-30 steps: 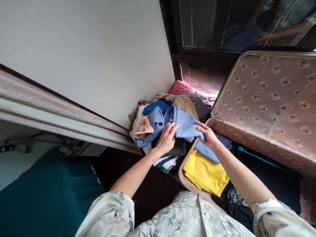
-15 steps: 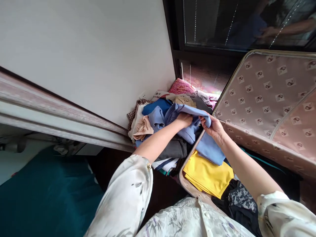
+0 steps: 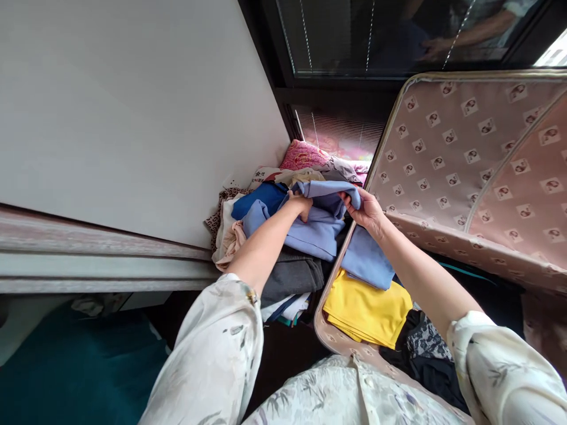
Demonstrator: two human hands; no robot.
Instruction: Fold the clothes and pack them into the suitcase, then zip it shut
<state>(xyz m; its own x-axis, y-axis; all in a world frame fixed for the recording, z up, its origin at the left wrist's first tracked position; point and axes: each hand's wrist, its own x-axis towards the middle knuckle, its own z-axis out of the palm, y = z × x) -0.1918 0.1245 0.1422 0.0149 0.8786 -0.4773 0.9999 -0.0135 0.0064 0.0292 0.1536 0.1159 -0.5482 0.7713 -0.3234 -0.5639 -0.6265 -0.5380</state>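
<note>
Both hands, L [image 3: 302,206] and R [image 3: 365,209], clamped on light-blue soft cotton garment [image 3: 316,227]; it hangs toward 6 o'clock, long axis 9–3.

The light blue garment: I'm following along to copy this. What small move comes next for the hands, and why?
Probably lift it clear toward the open suitcase. Both the left hand and right hand grip the light blue garment, which drapes from the clothes pile over the suitcase rim onto the yellow cloth.
</note>
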